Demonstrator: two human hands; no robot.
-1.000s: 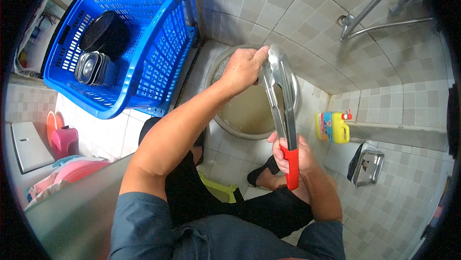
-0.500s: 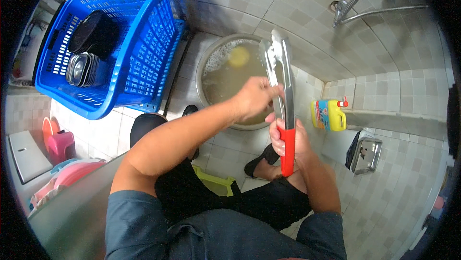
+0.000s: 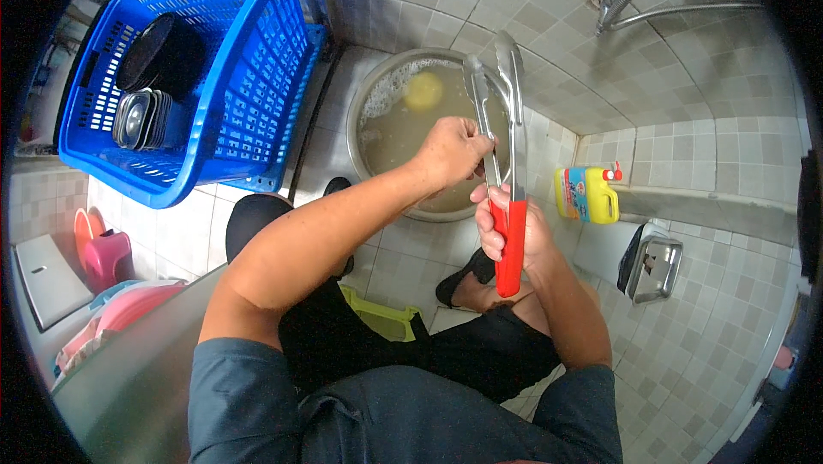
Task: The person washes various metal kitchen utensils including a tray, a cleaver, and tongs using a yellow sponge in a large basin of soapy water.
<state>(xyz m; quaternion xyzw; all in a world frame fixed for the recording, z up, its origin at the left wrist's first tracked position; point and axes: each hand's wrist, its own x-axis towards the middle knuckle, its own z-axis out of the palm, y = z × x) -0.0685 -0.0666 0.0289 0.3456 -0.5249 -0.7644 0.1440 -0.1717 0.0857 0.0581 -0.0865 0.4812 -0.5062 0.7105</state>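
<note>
My right hand is wrapped around the red handle of a pair of steel tongs. Their two arms point away from me, spread apart at the scalloped tips, above the right side of a round metal basin. With closed fingers, my left hand pinches the left arm of the tongs just above the red grip; whether a scrubber is also in those fingers is hidden. Cloudy water fills the basin, with suds along its far left edge. A round yellow thing, perhaps a sponge, sits in the water.
At the left stands a blue plastic basket holding a black pan and several stacked metal trays. Right of the basin are a yellow jug with a red cap and a steel container. A green stool is beneath me.
The tongs' arms have spread wider apart, and the white foam at their tips is mostly gone. My left hand has moved slightly right and up along with the tongs.
</note>
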